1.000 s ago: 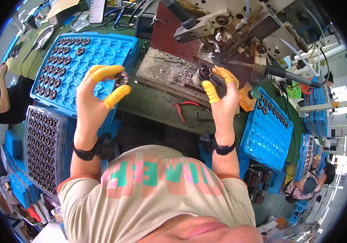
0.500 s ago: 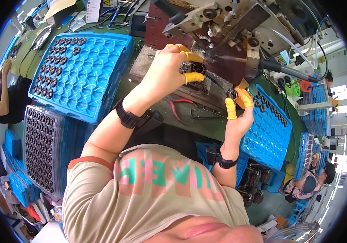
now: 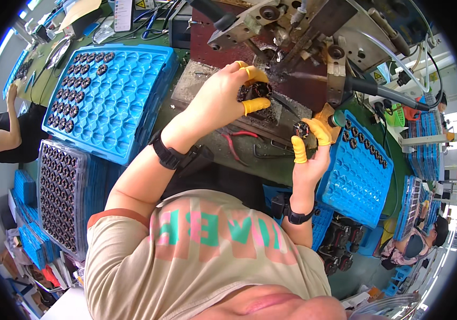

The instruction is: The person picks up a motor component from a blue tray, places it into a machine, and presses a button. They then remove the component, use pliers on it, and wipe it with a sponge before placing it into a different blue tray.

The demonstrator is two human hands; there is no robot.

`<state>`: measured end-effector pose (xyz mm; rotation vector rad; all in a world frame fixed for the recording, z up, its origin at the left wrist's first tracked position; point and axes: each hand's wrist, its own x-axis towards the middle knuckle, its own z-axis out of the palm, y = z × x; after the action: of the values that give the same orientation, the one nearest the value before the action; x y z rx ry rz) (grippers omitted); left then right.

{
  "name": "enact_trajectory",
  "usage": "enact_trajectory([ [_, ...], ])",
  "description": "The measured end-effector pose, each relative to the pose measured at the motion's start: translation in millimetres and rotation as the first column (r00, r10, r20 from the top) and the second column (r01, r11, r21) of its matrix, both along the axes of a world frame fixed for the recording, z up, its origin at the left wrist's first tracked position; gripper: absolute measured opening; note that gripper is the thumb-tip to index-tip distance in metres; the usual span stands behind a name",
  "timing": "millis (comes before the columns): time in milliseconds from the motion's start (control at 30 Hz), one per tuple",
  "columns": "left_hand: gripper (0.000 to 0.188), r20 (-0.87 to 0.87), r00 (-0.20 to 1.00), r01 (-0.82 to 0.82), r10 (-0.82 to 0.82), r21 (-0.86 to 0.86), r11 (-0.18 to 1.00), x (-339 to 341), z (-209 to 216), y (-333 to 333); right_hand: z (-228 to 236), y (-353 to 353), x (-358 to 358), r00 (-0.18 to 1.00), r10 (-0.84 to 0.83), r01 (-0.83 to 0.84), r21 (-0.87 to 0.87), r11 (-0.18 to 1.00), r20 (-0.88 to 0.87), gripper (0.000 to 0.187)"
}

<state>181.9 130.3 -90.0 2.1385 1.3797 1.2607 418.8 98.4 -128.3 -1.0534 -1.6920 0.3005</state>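
Observation:
My left hand (image 3: 228, 90), yellow cots on its fingers, is closed around dark ring-shaped wound cores (image 3: 262, 92) in front of the metal press (image 3: 292, 32). A second core seems to sit behind the first, partly covered by the fingers. Lower and to the right, my right hand (image 3: 311, 152) pinches another small wound core (image 3: 301, 129) between thumb and fingers, also in yellow cots. A green round knob (image 3: 338, 118) on a wooden-coloured piece is just beside its fingertips. The two hands are apart.
A blue tray (image 3: 148, 106) part-filled with cores lies left; another blue tray (image 3: 346, 186) lies right. Red-handled pliers (image 3: 234, 146) and a hex key (image 3: 266, 154) rest on the green bench. Stacked trays (image 3: 60, 197) stand at lower left. Other people sit at both sides.
My right hand has shifted slightly left and down with its core, turning it. The left hand stays near the same spot, its cores turned a little. The whole view has tilted slightly.

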Motion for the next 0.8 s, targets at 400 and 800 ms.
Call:
enact_trajectory([
  [400, 0.075, -0.134, 0.989, -0.069, 0.057, -0.085, 0.994, -61.3, 14.6, -80.8, -1.7, 26.6, 19.0, 0.885, -0.327, 0.280, 0.183, 0.942, 0.332, 0.036],
  [800, 0.027, -0.534, 0.729, -0.623, 0.427, -0.260, 0.738, -298.4, 55.4, -129.7, -26.7, 35.8, 55.9, 0.674, -0.502, 0.465, 0.216, 0.858, 0.543, 0.040],
])
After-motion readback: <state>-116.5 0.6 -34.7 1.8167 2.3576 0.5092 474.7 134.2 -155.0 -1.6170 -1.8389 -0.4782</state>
